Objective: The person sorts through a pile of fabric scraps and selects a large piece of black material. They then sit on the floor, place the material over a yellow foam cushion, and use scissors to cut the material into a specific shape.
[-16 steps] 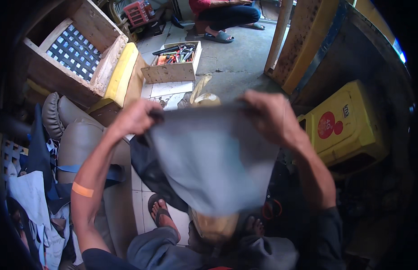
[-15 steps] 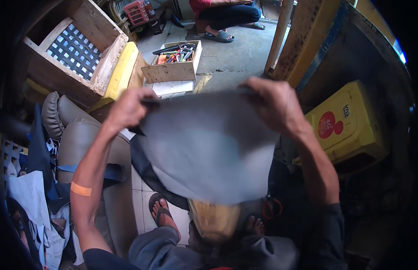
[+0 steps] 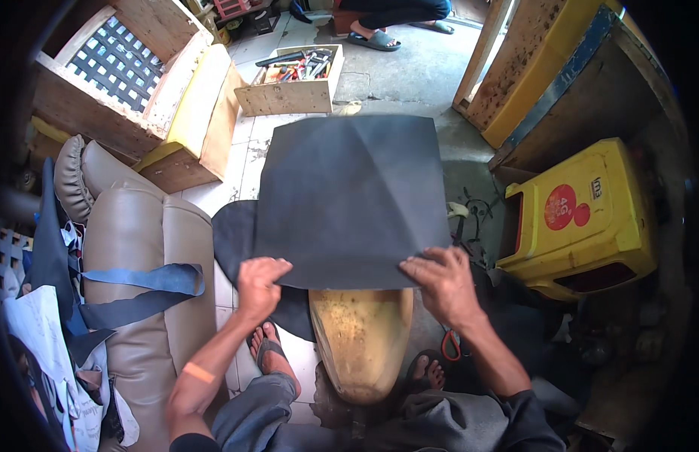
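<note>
A black sheet of vinyl-like material (image 3: 345, 200) lies spread in front of me, with a faint crease running slantwise across it. My left hand (image 3: 263, 286) pinches its near left corner, and my right hand (image 3: 443, 282) grips the near right corner. The sheet covers the far part of a yellowish foam seat (image 3: 360, 343), shaped like a motorcycle saddle, whose rounded near end shows between my knees. Another black piece (image 3: 233, 233) pokes out beneath the sheet's left side. Orange-handled scissors (image 3: 451, 345) lie by my right foot.
A brown cushioned seat (image 3: 138, 248) with dark strips on it fills the left. Beyond stand a wooden frame (image 3: 123, 64) and a wooden toolbox (image 3: 289, 98). A yellow box (image 3: 590, 218) sits at right. Another person's sandalled foot (image 3: 376, 39) is at the far side.
Both hands have come down and nearer to me. The sheet, held up with its grey side showing before, now lies black side up over the foam seat.
</note>
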A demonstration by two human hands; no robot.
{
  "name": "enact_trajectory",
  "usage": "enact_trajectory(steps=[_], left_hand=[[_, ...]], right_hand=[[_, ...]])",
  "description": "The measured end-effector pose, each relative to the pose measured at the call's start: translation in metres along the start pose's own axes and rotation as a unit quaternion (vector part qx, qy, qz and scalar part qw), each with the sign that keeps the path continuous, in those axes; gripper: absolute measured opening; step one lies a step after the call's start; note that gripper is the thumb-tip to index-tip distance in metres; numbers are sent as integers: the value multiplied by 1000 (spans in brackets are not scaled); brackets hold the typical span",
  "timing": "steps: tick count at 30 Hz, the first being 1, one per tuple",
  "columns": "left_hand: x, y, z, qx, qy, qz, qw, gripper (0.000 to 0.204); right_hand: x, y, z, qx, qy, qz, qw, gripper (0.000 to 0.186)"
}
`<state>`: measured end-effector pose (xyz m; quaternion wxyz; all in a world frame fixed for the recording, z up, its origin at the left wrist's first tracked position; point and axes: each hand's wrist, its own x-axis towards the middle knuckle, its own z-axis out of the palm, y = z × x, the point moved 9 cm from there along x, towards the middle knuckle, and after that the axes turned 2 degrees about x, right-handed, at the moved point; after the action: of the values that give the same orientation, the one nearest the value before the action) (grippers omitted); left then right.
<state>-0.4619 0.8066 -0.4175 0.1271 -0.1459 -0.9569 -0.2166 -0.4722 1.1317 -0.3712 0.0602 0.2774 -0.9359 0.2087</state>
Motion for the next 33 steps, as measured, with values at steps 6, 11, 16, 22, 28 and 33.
enact_trajectory(steps=[6, 11, 16, 22, 28, 33], left_hand=[[-75, -24, 114, 86, -132, 12, 988, 55], [-79, -11, 112, 53, -124, -14, 991, 54], [-56, 24, 102, 13, -119, 7, 993, 53], [-47, -61, 113, -369, -115, -317, 866, 45], [-90, -45, 226, -516, -100, -652, 546, 80], [-58, -47, 258, -596, -115, -599, 523, 77]], right_hand=[[-79, 39, 120, 13, -68, 98, 993, 60], [-96, 54, 137, 93, -54, 153, 982, 61], [-129, 84, 161, 239, -85, 231, 939, 53], [-110, 107, 169, 434, -6, 466, 771, 63], [-78, 129, 232, 363, -28, 478, 799, 81], [-58, 150, 228, 530, 41, 424, 734, 80]])
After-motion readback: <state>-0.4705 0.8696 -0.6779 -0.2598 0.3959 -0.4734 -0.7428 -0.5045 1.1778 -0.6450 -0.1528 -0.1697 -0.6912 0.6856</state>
